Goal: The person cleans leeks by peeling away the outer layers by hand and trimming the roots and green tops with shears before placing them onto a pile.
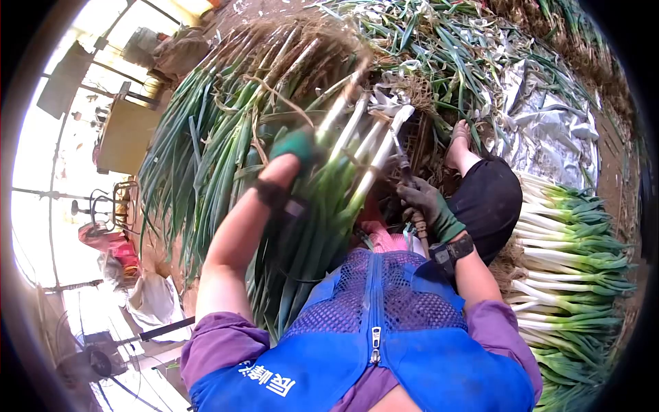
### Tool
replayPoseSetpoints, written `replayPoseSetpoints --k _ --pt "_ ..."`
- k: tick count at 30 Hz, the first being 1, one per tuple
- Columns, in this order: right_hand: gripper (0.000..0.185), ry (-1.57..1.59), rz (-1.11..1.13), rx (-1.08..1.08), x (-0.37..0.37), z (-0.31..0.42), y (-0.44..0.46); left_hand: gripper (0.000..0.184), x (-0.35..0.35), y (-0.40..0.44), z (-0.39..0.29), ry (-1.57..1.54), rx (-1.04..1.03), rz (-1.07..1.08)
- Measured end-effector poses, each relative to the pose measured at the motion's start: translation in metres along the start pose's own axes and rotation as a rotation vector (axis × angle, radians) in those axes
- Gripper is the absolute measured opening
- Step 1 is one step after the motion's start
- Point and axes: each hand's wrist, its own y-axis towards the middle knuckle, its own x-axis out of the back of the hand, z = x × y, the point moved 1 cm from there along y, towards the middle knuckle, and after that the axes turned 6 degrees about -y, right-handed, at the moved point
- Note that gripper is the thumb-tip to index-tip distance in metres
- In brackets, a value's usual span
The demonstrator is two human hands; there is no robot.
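My left hand [295,147], in a green glove, is smeared by motion over the leafy part of the large scallions; its fingers cannot be made out. Beside it, several scallions with white stalks [357,141] lie across my lap, their green leaves running down toward my left side. My right hand [424,206], in a dark glove with a green cuff, is wrapped round an air blow gun [405,168]. Its thin nozzle points up at the white stalk ends, and a brass fitting shows below my fingers.
A heap of unpeeled scallions [220,130] with brown roots lies at the left. Peeled scallions [563,275] are laid in a row at the right. Stripped leaves [439,41] and a silvery sheet [549,130] cover the ground ahead. A fan [99,360] stands lower left.
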Motion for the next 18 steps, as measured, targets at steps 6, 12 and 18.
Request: replayPoseSetpoints --k 6,12,18 --pt "0.061 -0.188 0.154 0.028 -0.051 0.042 -0.05 0.048 -0.032 0.05 0.039 0.27 -0.932 0.147" --pt "0.059 -0.374 0.102 0.18 -0.057 0.004 -0.047 0.034 -0.035 0.023 0.017 -0.382 -0.148 0.255" --pt "0.058 -0.468 0.032 -0.035 -0.057 0.038 -0.061 0.048 -0.03 0.013 0.009 -0.509 -0.084 0.263"
